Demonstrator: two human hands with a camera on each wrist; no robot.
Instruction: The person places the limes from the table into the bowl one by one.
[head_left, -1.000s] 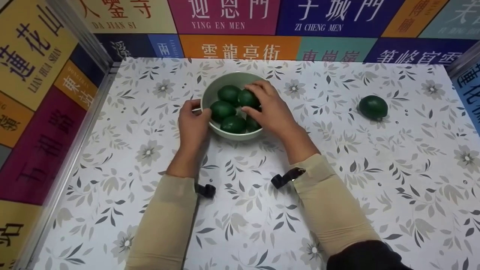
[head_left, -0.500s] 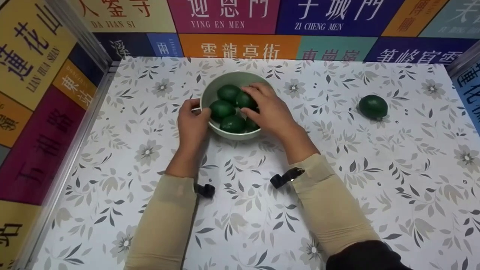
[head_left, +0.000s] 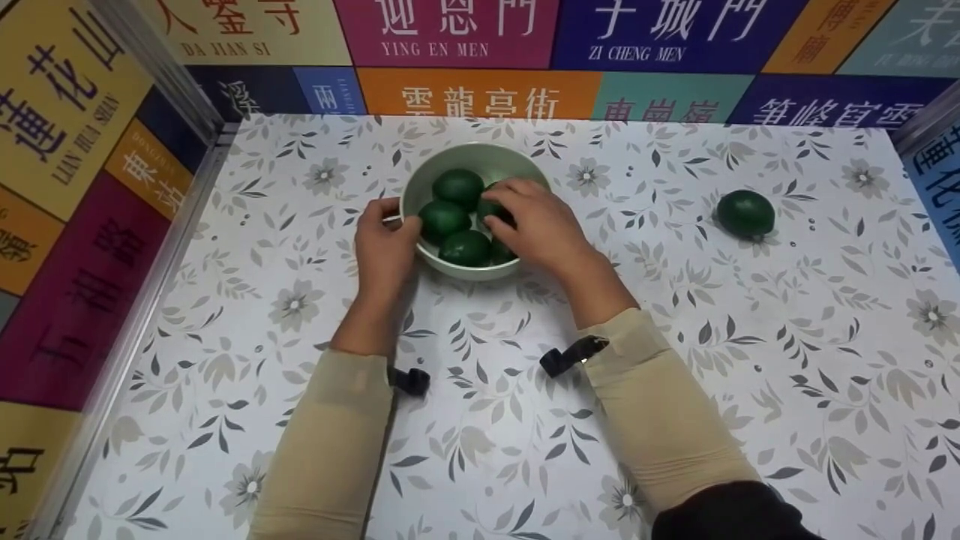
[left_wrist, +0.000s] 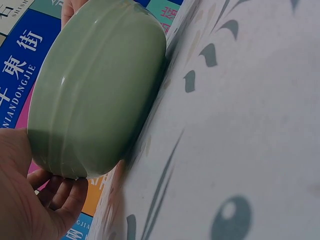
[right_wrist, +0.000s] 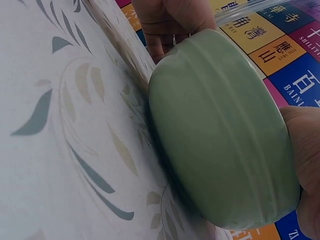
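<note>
A pale green bowl (head_left: 474, 274) stands on the table with several dark green limes (head_left: 445, 220) inside. My left hand (head_left: 388, 244) holds its left rim, thumb on the rim and fingers outside; in the left wrist view the left fingers (left_wrist: 70, 200) curl under the bowl's side (left_wrist: 100, 85). My right hand (head_left: 546, 225) reaches over the right rim, its thumb and fingers around a lime (head_left: 492, 211) low in the bowl and partly hidden by them. In the right wrist view the bowl wall (right_wrist: 215, 130) hides the right fingertips.
One more lime (head_left: 745, 214) lies alone on the flower-patterned tabletop (head_left: 480, 420) to the right. Colourful panels with lettering (head_left: 480, 94) stand along the back and left edges.
My right hand has lowered slightly into the bowl with the lime. My left hand stays on the rim, and the lone lime at the right has not moved.
</note>
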